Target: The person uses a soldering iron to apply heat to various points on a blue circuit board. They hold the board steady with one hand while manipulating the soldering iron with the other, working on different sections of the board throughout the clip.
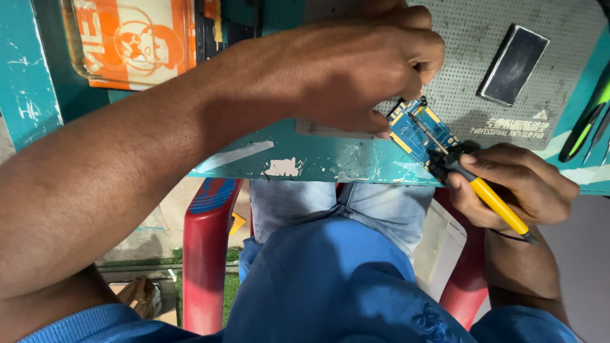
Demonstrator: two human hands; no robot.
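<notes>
Firmly, the right hand [515, 187] grips a yellow-handled screwdriver [473, 184], its tip on a small blue circuit board [416, 130] that the left hand [356, 63] pinches at the near edge of a grey perforated mat [457, 38]. On the mat lies a dark rectangular block [513, 63]; green-handled tools [588, 124] lie at its right side on the teal workbench [286, 155].

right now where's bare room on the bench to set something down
The grey perforated mat is bare between the left hand and the dark flat block. The teal bench edge below the forearm is also free. It is crowded around the blue circuit board, where the right hand works the yellow-handled screwdriver.
</notes>
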